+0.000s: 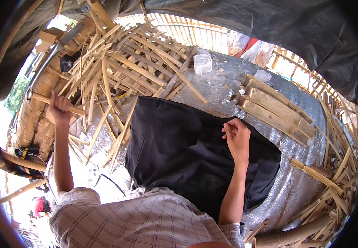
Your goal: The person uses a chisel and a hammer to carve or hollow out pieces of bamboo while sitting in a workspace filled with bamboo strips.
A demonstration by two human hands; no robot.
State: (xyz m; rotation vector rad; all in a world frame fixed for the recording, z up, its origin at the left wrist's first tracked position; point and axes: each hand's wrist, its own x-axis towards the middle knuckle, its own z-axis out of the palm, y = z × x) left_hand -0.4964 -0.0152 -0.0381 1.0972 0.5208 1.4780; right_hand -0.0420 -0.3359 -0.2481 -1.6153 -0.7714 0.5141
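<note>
My left hand [60,108] is raised at the left, its fingers wrapped round a smooth, light-brown wooden stick [77,110]. The stick's left end reaches the lower end of a long, curved grey strip [48,62]; I cannot tell whether they are joined. My right hand [236,136] hovers over the black cloth [179,140] spread across my lap. Its fingers are curled in toward the thumb. Whatever lies between them, if anything, is too small or hidden to make out.
A pile of split bamboo strips [133,62] lies ahead. Wider bamboo pieces [274,107] rest on the grey sheet [218,89] near a whitish block [203,63]. More strips [336,190] heap at the right. A woven bamboo wall [30,111] stands at left; dark sheeting [286,25] hangs above.
</note>
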